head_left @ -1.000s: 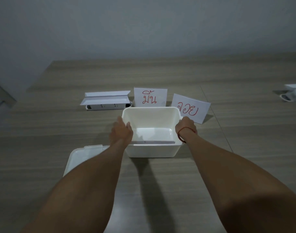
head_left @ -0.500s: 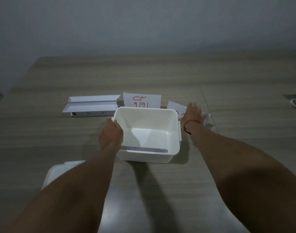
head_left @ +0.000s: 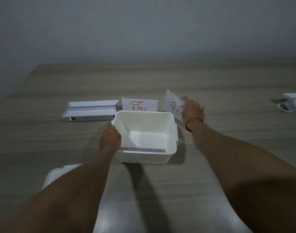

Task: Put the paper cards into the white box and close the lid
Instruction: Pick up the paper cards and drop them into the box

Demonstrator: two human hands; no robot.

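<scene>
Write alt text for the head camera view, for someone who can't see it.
A person's right hand lifts a paper card with red writing beside an open white box, which the left hand steadies. A second card stands behind the box; the lid lies on the wooden table.

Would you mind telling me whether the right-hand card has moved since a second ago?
Yes. The right hand has lifted the card and tilted it upright beside the white box.

Our left hand (head_left: pixel 110 140): stretched forward, palm turned inward, fingers curled over a rim.
Our right hand (head_left: pixel 192 108): reached further out, fingers pinched shut on a sheet, tilting it up.
Our right wrist: ringed by a red string.
Our forearms: both bare, extended.
</scene>
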